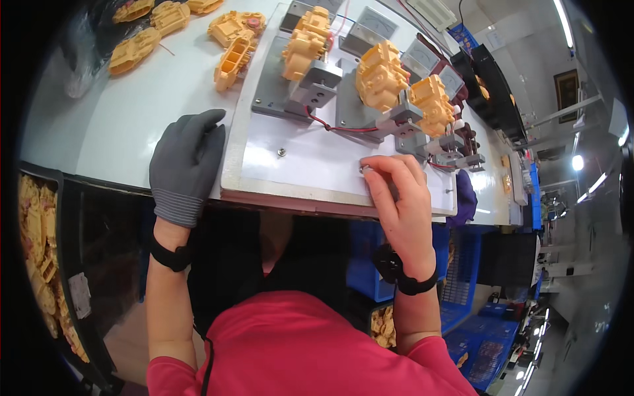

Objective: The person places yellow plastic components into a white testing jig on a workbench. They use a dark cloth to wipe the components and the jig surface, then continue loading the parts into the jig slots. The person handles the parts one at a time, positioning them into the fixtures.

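Observation:
My left hand (187, 162), in a grey knit glove, lies on the white table just left of a raised white test board (264, 175). Its fingers are loosely extended, with nothing visible in them. My bare right hand (401, 195) pinches a small metal toggle switch (365, 169) near the board's front edge, thumb and forefinger around it. A similar toggle switch (282, 152) stands untouched to its left. Behind the hands, yellow plastic housings (382, 76) sit upright on grey metal fixtures (320, 84); red and black wires (343, 129) run between these.
Several loose yellow housings (135, 51) lie at the far left, some beside clear plastic film (79, 69). Panel meters (376, 25) stand along the board's back. A bin of yellow parts (41, 257) is at lower left, blue crates (370, 264) under the table. A purple glove (466, 198) shows past the board.

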`<state>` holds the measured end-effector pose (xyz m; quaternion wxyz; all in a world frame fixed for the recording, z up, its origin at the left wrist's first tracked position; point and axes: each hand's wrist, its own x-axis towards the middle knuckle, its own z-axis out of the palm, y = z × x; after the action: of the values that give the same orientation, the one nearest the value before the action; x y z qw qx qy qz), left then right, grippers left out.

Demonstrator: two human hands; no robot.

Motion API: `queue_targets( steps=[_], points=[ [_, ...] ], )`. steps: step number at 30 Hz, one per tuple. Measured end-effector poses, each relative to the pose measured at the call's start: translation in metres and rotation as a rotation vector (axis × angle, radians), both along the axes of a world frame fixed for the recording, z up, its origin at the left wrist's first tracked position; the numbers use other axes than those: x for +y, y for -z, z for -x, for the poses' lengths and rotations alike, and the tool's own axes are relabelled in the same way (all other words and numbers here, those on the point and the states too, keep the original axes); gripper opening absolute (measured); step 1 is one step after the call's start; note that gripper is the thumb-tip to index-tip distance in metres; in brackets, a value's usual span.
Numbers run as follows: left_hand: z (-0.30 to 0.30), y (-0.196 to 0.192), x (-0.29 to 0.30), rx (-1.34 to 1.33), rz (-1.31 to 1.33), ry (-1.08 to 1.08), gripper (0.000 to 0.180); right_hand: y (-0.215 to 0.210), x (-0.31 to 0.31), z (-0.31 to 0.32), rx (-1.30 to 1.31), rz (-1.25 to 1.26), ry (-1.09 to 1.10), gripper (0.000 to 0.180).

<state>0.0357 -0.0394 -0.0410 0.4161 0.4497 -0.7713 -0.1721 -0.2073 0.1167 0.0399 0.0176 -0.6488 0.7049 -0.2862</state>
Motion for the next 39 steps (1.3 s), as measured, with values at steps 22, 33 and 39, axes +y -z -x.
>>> queue_targets(
  steps=[22, 33, 39],
  points=[
    [-0.002, -0.005, 0.003, 0.109, -0.049, 0.007, 0.018, 0.014, -0.003, -0.008, -0.145, 0.082, 0.076, 0.020],
    [0.018, -0.048, 0.040, 0.090, 0.083, 0.256, 0.025, 0.013, -0.003, -0.005, -0.105, 0.107, 0.037, 0.019],
    [0.027, -0.044, 0.040, 0.118, 0.044, 0.235, 0.019, 0.012, -0.002, -0.007, -0.118, 0.109, 0.054, 0.016]
  ],
)
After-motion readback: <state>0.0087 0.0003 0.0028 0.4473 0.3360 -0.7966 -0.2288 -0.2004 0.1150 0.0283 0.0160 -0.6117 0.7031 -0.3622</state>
